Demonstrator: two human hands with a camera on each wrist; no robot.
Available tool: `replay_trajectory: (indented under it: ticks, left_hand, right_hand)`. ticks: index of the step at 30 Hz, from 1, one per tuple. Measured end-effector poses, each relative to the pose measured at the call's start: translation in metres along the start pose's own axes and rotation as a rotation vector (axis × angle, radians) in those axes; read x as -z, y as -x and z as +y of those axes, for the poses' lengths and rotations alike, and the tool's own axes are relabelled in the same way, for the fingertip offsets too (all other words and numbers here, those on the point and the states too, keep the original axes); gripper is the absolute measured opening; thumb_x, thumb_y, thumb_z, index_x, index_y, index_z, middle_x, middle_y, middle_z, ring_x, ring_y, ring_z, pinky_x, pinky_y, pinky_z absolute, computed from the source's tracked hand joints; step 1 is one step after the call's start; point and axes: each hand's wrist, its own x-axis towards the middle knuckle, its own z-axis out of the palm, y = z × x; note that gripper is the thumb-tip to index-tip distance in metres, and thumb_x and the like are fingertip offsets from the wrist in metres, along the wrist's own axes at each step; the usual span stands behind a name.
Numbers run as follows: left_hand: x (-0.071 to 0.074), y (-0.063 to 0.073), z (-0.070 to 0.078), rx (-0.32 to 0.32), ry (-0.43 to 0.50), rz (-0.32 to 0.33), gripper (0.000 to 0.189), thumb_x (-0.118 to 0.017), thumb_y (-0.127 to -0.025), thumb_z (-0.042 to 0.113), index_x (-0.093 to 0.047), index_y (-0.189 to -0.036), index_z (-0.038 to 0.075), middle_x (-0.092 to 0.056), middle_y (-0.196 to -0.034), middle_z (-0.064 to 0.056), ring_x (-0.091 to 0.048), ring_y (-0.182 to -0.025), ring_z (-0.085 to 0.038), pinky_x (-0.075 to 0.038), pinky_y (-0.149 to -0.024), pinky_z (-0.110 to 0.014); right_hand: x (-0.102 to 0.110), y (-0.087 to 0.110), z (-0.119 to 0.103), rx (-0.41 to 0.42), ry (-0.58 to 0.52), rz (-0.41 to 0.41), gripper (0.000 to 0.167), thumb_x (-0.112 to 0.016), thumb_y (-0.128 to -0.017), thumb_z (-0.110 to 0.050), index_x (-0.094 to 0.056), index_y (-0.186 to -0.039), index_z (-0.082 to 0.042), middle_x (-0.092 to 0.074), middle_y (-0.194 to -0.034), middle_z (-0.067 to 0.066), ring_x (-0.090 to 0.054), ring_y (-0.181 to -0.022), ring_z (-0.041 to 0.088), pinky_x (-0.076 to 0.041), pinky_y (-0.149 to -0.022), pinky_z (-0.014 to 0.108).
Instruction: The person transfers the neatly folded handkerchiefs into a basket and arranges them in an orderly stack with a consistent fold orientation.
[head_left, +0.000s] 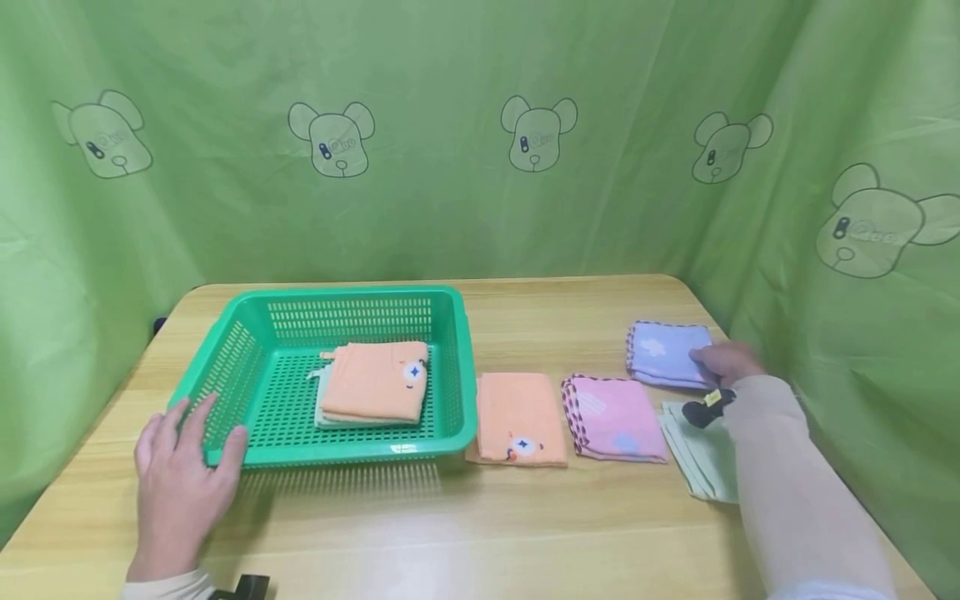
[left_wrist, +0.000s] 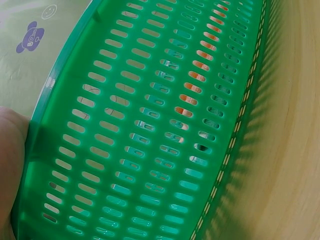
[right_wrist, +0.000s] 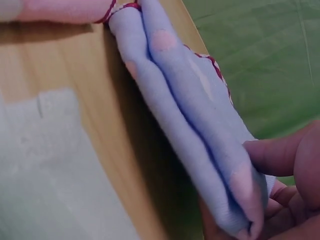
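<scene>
My left hand (head_left: 183,479) rests at the front-left corner of a green plastic basket (head_left: 467,367), its fingers spread over the rim. In the left wrist view, part of that hand shows beside the basket's slotted side (left_wrist: 130,120). At the far right, my right hand (head_left: 727,362) pinches the edge of a folded lavender towel (head_left: 667,354) with a dark checked border. The right wrist view shows the thumb on top of the folded lavender towel (right_wrist: 185,115), with fingers beneath. Inside the basket, a folded orange towel (head_left: 375,379) lies on a pale green one (head_left: 324,400).
Right of the basket lie a folded orange towel (head_left: 521,412), a pink towel (head_left: 611,417) with a checked border and a pale green towel (head_left: 705,458), partly under the right forearm. They sit on a wooden table (head_left: 450,533). Green curtains (head_left: 435,217) hang around it.
</scene>
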Motion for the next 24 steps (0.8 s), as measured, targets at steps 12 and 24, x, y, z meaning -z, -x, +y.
replay_trajectory:
  ticks: [12,24]
  left_hand:
    - [-0.001,-0.001,0.000,0.000,-0.003,-0.001,0.058,-0.051,-0.097,0.035,-0.040,-0.143,0.001,-0.028,-0.146,-0.035,-0.011,-0.138,-0.052,-0.004,-0.110,-0.064]
    - [0.000,-0.001,0.001,0.006,-0.006,-0.002,0.058,-0.051,-0.098,0.035,-0.040,-0.143,0.001,-0.028,-0.146,-0.035,-0.011,-0.139,-0.052,-0.005,-0.110,-0.064]
  right_hand:
    - [-0.008,0.004,-0.012,0.008,-0.127,-0.038,0.023,-0.046,-0.098,-0.015,-0.041,-0.077,-0.007,-0.044,-0.064,-0.002,-0.045,-0.056,0.012,-0.046,-0.055,0.026]
    - [-0.016,0.004,-0.028,0.055,-0.194,0.000,0.059,-0.045,-0.101,-0.017,-0.022,-0.142,0.017,-0.052,-0.085,0.001,-0.053,-0.071,0.010,-0.051,-0.065,0.024]
